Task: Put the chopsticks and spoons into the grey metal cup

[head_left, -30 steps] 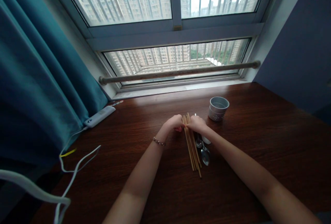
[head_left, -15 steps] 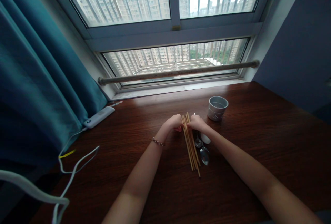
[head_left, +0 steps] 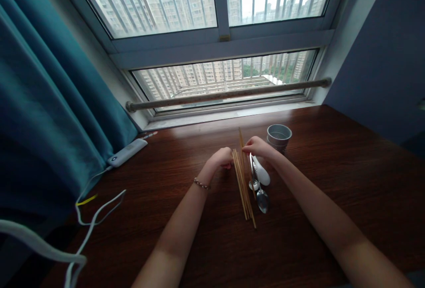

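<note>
A bundle of wooden chopsticks (head_left: 243, 188) lies lengthwise on the dark wooden table (head_left: 315, 199). My left hand (head_left: 219, 158), a bead bracelet on its wrist, is curled against the far left end of the bundle. My right hand (head_left: 259, 146) pinches one chopstick (head_left: 241, 138) and holds it with its tip raised away from the bundle. Two metal spoons (head_left: 261, 196) and a white ceramic spoon (head_left: 261, 173) lie just right of the chopsticks. A small metal cup (head_left: 279, 137) stands behind my right hand.
A white power strip (head_left: 127, 152) with white cables (head_left: 96, 215) trailing off the table sits at the left, beside a teal curtain (head_left: 49, 115). A window with a horizontal rail (head_left: 229, 95) runs along the table's far edge. A dark wall (head_left: 381, 53) stands at the right.
My right hand has moved away from the bundle towards the cup, drawing one chopstick up and forward. The white spoon now shows in full. My left hand has stayed at the bundle's end.
</note>
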Demonstrator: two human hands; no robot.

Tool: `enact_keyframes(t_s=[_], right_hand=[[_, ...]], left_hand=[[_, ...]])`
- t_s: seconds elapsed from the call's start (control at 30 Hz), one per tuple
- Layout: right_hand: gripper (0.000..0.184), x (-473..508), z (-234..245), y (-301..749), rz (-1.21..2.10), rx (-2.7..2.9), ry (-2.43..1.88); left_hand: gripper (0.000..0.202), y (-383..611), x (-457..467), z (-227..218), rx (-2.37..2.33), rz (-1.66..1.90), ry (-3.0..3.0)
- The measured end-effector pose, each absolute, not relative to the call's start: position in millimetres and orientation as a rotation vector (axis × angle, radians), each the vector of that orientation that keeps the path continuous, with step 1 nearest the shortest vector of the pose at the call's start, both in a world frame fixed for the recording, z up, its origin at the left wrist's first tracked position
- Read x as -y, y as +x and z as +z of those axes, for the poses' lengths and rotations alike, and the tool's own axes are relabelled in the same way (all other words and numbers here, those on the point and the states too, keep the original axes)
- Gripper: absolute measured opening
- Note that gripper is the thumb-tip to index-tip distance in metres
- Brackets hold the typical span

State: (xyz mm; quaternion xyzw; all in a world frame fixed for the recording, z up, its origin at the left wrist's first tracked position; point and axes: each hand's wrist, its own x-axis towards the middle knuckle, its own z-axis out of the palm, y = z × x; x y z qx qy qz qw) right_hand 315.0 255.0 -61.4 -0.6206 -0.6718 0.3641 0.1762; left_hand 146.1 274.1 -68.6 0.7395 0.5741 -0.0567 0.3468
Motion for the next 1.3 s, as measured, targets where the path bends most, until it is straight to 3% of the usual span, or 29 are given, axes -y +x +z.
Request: enact_keyframes(t_s=[0.3, 0.57, 0.67, 0.77, 0.87, 1.03, 1.17, 1.3], right_hand=[[0.034, -239, -28, 324, 1.171, 1.603, -1.459], [0.017, -227, -15, 326, 1.283, 1.543, -1.248], [0.022, -227, -15, 328, 1.259, 1.556, -1.177], [0.031, -226, -8, 338, 1.119, 1.466, -1.117], [0.034, -224, 7, 361, 0.763, 1.244, -1.103], [0.015, -224, 22, 413, 0.164, 0.956, -1.103], [0.005, -232, 14, 432, 0.083, 0.961, -1.281], [0.01, -245, -1, 431, 0.147, 1.056, -1.564]], left_hand=[[0.025, 146, -250, -22, -1.101, 0.222, 1.866], [0.022, 150, -241, -16, -1.021, 0.338, 1.852], [0.021, 151, -239, -14, -1.022, 0.342, 1.864], [0.022, 150, -239, -11, -1.055, 0.34, 1.888], [0.018, 143, -248, -14, -1.159, 0.325, 1.927], [0.015, 129, -278, -46, -1.447, 0.095, 1.963], [0.017, 131, -292, -79, -1.544, -0.115, 1.956], [0.021, 139, -292, -95, -1.579, -0.213, 1.952]])
